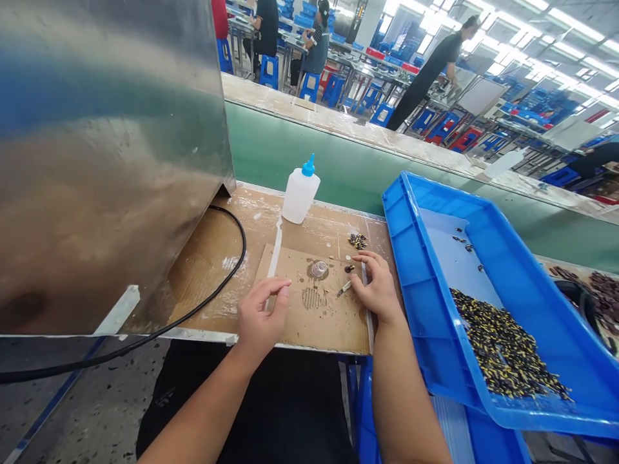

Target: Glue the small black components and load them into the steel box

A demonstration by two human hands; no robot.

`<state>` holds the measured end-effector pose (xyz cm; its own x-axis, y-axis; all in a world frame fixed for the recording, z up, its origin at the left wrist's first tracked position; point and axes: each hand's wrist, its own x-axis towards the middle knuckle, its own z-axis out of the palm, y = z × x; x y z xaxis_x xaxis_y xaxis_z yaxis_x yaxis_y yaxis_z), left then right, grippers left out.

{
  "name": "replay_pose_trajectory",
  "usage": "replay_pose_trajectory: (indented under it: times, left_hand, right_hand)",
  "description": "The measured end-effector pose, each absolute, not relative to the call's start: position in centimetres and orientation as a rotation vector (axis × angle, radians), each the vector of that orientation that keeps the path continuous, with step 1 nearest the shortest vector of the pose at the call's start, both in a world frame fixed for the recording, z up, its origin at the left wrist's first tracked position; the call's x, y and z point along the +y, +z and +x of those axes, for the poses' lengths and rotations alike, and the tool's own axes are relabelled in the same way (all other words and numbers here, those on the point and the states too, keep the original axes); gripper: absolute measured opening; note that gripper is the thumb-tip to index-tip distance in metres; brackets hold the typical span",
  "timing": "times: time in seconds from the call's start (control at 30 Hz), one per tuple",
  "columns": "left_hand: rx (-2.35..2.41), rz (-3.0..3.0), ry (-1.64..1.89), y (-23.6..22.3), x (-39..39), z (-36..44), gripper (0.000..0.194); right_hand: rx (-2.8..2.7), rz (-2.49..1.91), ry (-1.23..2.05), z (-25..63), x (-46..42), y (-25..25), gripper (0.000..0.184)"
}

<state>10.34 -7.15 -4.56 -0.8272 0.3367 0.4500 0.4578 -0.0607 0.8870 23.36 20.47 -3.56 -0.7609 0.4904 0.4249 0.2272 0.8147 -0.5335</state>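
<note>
My left hand [262, 317] hovers over the left edge of a cardboard sheet [294, 328], thumb and forefinger pinched together. Whatever is between them is too small to make out. My right hand [380, 287] is over the sheet's right side, with a small thin brush [344, 288] poking out from under the thumb; its handle end is hidden by the hand. Thumb and forefinger are apart around a small black piece [349, 269] lying on the sheet. A small clear round cup [319, 269] stands on a wet patch between my hands. Behind it lies a little pile of black-and-yellow pieces [358, 241].
A white squeeze bottle [300, 193] with a blue cap stands behind the sheet. To the right, a blue bin [527, 316] holds many black-and-yellow pieces. A metal housing [106, 161] and a black cable [227, 283] border the left. People work at tables beyond the green partition [348, 174].
</note>
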Motion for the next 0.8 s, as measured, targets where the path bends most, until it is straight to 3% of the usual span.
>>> replay_pose_trajectory:
  times: [0.17, 0.4, 0.67, 0.8]
  left_hand:
    - [-2.102, -0.861, -2.043, -4.42, -7.00, 10.28, 0.014]
    - [-2.120, -0.861, -2.015, -3.84, -6.93, 10.33, 0.014]
    - [-2.133, -0.844, -2.027, -4.08, -6.89, 10.23, 0.016]
    - [-2.138, -0.859, -2.020, -4.09, -6.90, 10.15, 0.018]
  right_hand:
    - [-2.407, -0.555, 0.633, 23.17, 20.61, -3.95, 0.017]
    - [-2.407, -0.494, 0.676, 23.27, 20.86, -4.11, 0.012]
    - [-2.394, -0.471, 0.728, 23.67, 21.08, -3.84, 0.034]
    - [-2.378, -0.478, 0.764, 23.68, 20.81, -3.76, 0.032]
